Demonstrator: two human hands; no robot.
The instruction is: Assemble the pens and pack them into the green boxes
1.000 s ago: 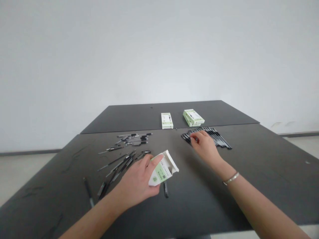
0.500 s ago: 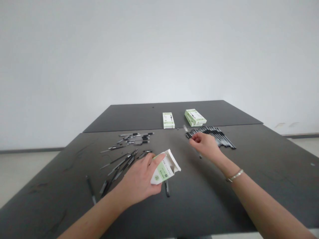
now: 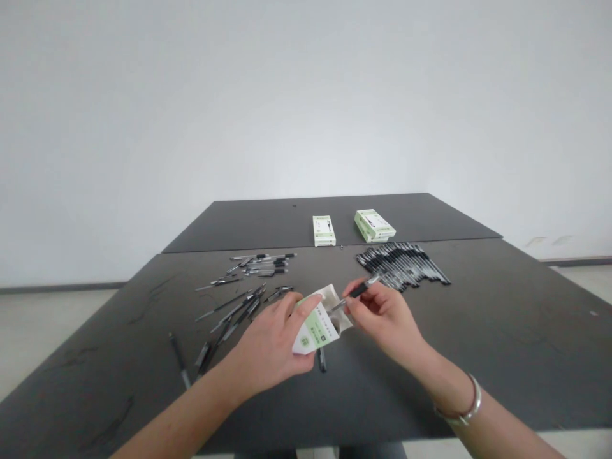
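My left hand point(image 3: 268, 344) grips an open white-and-green cardboard pen box point(image 3: 318, 325), its open end tilted up and to the right. My right hand point(image 3: 382, 319) pinches a black pen point(image 3: 356, 293) between fingers and thumb. The pen's tip points down-left at the box mouth, very close to it. I cannot tell whether the tip is inside. A lone black pen point(image 3: 322, 360) lies on the table just below the box. A dense row of black pens point(image 3: 401, 264) lies beyond my right hand.
Loose black pens point(image 3: 258, 264) lie in scattered groups left of the box, with another point(image 3: 179, 360) further left. Two closed green-and-white boxes point(image 3: 324, 231) point(image 3: 375, 225) stand near the seam of the dark table point(image 3: 382, 395). A white wall rises behind.
My right hand has moved left and down from the row of pens, bringing a pen to the box mouth. The left hand and box have barely moved.
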